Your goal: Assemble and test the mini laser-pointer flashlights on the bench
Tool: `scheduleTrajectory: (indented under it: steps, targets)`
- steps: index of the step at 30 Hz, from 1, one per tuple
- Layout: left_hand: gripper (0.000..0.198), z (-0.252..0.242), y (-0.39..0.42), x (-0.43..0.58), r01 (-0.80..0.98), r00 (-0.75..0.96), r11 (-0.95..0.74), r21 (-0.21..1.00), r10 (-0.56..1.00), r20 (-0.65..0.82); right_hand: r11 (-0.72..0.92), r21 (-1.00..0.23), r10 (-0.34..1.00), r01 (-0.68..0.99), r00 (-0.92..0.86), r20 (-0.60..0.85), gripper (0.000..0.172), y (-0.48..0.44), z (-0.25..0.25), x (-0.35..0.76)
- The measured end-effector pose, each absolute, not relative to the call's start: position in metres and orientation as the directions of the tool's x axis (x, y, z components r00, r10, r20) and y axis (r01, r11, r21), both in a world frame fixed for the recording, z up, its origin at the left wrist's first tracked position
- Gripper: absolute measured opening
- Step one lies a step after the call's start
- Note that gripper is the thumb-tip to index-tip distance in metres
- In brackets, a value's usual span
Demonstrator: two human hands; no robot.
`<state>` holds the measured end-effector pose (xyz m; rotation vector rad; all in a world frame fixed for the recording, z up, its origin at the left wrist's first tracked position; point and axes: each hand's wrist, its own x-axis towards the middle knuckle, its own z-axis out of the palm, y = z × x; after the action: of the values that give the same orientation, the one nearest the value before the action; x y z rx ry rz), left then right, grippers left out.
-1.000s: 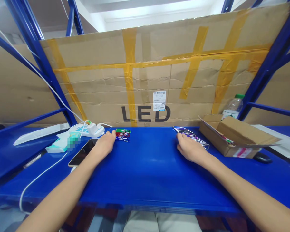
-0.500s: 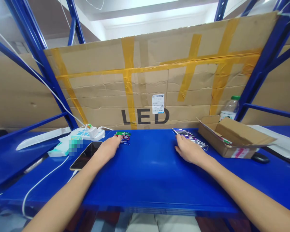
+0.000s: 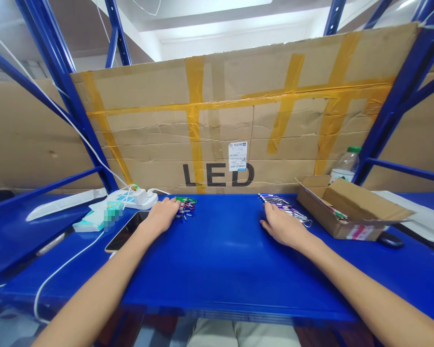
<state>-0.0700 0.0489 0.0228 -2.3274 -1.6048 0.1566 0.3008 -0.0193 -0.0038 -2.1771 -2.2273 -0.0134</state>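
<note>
My left hand (image 3: 163, 215) lies at the left end of a small pile of green, red and blue pen-like metal pieces (image 3: 187, 206). Its fingers are stretched over the near ends, covering part of the pile. Across the table, my right hand (image 3: 279, 222) rests against a fanned row of slim purple, dark and silver pens (image 3: 286, 207), some with wire-like clip ends. The right thumb stands apart from the fingers, and the fingertips touch the row's near side. Whether either hand pinches a single piece is hidden.
A blue table (image 3: 217, 260) spans between the hands. Beside my left arm lie a phone (image 3: 125, 233), a tissue pack (image 3: 94, 219) and a white power strip (image 3: 144, 197) with cables. At right stand an open cardboard box (image 3: 347, 212), a bottle (image 3: 347, 164) and a black mouse (image 3: 390, 239).
My left hand has shifted slightly, its fingers now flatter over the pile, and a blue piece shows lower at its edge. The right hand stays almost still. The view has moved a little.
</note>
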Motion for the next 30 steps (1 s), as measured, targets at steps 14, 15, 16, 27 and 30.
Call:
scheduleTrajectory:
  steps: [14, 15, 16, 27, 30]
  targets:
    - [0.033, 0.0180, 0.0519, -0.0718, 0.901, 0.346, -0.308, -0.304, 0.935, 0.077, 0.033, -0.019, 0.999, 0.999, -0.032, 0.034, 0.032, -0.0194, -0.0043, 0.3010]
    - [0.032, 0.0179, 0.0521, -0.0720, 0.905, 0.343, -0.308, -0.295, 0.936, 0.074, 0.032, -0.020, 0.999, 0.999, -0.031, 0.033, 0.032, -0.0192, -0.0043, 0.3012]
    - [0.031, 0.0180, 0.0522, -0.0721, 0.907, 0.342, -0.310, -0.287, 0.937, 0.070, 0.031, -0.020, 0.999, 0.999, -0.030, 0.032, 0.033, -0.0190, -0.0044, 0.3013]
    - [0.028, 0.0259, 0.0483, -0.0723, 0.910, 0.346, -0.335, -0.244, 0.938, 0.002, 0.048, -0.018, 0.998, 0.999, -0.047, 0.042, 0.029, -0.0174, -0.0061, 0.3009]
    - [0.028, 0.0257, 0.0450, -0.0703, 0.900, 0.396, -0.389, -0.198, 0.918, -0.004, 0.057, -0.010, 0.997, 0.998, -0.056, 0.055, 0.026, -0.0181, -0.0053, 0.2995]
